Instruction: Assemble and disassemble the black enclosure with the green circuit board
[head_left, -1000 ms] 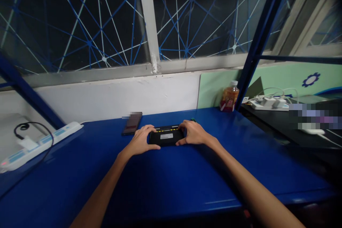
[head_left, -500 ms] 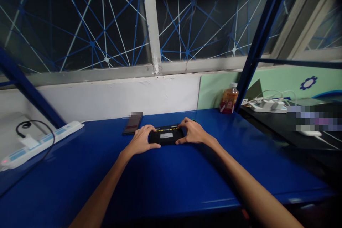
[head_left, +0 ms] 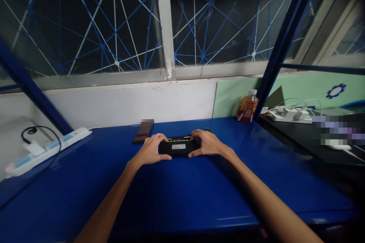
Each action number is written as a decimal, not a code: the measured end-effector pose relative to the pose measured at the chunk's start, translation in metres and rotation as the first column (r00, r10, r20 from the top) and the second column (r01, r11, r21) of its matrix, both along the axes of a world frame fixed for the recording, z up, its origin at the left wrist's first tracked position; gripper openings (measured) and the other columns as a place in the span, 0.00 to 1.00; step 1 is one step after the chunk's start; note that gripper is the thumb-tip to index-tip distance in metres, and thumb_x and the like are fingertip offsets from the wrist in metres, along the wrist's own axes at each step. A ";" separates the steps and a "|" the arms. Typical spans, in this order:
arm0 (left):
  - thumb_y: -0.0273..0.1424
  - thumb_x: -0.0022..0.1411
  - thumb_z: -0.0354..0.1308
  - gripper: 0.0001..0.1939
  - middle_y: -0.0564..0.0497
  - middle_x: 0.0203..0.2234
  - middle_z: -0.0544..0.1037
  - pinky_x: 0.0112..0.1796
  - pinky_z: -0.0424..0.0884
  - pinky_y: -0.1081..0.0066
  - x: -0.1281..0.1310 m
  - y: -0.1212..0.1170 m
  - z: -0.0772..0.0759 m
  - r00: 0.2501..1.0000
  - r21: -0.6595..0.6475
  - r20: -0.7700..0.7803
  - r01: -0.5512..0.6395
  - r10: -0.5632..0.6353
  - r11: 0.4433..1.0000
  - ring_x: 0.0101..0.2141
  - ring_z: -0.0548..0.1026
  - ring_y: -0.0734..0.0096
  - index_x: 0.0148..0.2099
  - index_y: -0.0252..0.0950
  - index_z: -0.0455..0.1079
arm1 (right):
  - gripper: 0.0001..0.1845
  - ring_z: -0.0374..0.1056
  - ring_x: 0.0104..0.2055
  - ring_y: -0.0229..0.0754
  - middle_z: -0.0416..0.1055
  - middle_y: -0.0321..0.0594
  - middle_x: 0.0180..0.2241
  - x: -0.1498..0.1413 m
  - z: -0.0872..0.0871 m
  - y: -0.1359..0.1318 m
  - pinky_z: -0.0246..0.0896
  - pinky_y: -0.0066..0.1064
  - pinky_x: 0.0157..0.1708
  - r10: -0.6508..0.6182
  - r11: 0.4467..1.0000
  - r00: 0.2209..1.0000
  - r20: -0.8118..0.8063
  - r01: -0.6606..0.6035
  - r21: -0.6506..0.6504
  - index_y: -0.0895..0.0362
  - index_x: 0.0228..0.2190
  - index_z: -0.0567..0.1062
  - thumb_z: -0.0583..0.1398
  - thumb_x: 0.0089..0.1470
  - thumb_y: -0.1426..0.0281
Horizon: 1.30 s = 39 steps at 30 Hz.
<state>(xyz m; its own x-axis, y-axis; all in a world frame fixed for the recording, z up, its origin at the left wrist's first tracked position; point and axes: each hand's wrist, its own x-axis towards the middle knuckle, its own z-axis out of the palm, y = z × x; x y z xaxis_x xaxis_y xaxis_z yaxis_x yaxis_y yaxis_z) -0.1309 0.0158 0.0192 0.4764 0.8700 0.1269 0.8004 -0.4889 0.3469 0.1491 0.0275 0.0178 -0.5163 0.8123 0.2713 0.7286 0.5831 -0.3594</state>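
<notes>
Left hand: the left hand (head_left: pixel 151 150) pinches the left end of the black device, thumb on the near edge, fingers over the far edge.
Right hand: the right hand (head_left: pixel 208 143) pinches the other end in the same way.
Black device: the flat black device (head_left: pixel 182 152) lies between the hands, low over or on the blue table (head_left: pixel 176 193); contact with the tabletop cannot be told.
Label on device: a pale sticker (head_left: pixel 178 146) with print too small to read; no brand can be made out.
Yellow marks: a row of yellow marks (head_left: pixel 179 140) runs above the sticker, near the far edge; small pale strips lie beyond it.
Green item: a small green thing (head_left: pixel 209 130) shows just behind the right hand, mostly hidden by it.
Dark slab: a phone-like dark slab (head_left: pixel 143 131) lies beyond the left hand, near the wall (head_left: pixel 128 106); its top is partly pixelated.
Bottle: a white-capped bottle (head_left: pixel 247 107) stands upright at the far right corner; its red and orange label is unreadable.
Left power strip: a white power strip (head_left: pixel 48 152) lies at the table's left, with a plug (head_left: pixel 34 147), a black cable (head_left: pixel 59 145) and a red light.
Right side: another power strip (head_left: pixel 289 116) with white adapters sits on a black surface (head_left: pixel 291 136), beside pixelated patches.
Backdrop: a green panel (head_left: pixel 232 97), a gear emblem (head_left: pixel 336 90), blue posts (head_left: pixel 285 32) and dark windows (head_left: pixel 114 26) with blue and white lines.
</notes>
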 end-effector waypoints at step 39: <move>0.52 0.42 0.66 0.38 0.47 0.56 0.64 0.54 0.56 0.51 -0.013 0.008 -0.005 0.999 -0.057 0.002 0.036 -0.036 0.998 0.53 0.65 0.48 0.54 0.44 0.66 | 0.34 0.71 0.41 0.52 0.74 0.45 0.43 0.002 0.002 -0.005 0.63 0.38 0.40 0.031 0.999 0.999 0.035 -0.031 -0.008 0.56 0.36 0.74 0.69 0.30 0.48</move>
<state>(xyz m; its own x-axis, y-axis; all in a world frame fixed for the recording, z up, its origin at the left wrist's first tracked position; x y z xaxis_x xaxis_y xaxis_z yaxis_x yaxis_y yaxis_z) -0.1440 0.0233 0.0145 0.5078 0.8579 0.0781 0.7820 -0.4971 0.3759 0.1511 0.0227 0.0196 -0.5502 0.7979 0.2462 0.7225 0.6027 -0.3387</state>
